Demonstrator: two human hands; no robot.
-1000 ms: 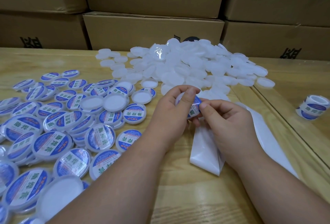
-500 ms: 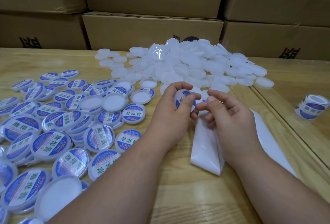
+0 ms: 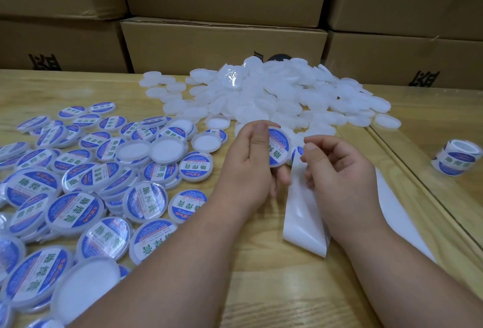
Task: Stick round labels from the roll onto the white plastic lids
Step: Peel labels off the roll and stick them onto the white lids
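The left hand [image 3: 251, 165] is holding one labelled lid [image 3: 279, 147] upright between thumb and curled fingers, its blue-and-white label facing the right hand [image 3: 339, 170]. That lid is sitting at the left hand's fingertips, just beside the right thumb but apart from it. The right hand is hovering close to the lid, palm turned toward the left hand, fingers loosely curled and the thumb raised; whether it is pinching the backing strip [image 3: 304, 212] below it cannot be told. The white strip is hanging down from under the right hand's fingers and folding onto the table [image 3: 274, 296] between the two wrists, with a second white length running out beyond the right forearm. One more blue label is peeking out on the strip just beyond the held lid.

Both forearms are reaching forward from the near edge, wrists slightly raised above the wood.

Out past the left hand, labelled lids [image 3: 75, 212] are lying in a loose spread, too many and too overlapped to count, with a few blank undersides showing among them. Ahead of both hands, a pile of plain white lids [image 3: 274, 97] is heaped, likewise uncountable. One label roll [image 3: 457, 157] is standing well off to the right of the right hand. Cardboard boxes [image 3: 224, 47] are stacked behind the table.
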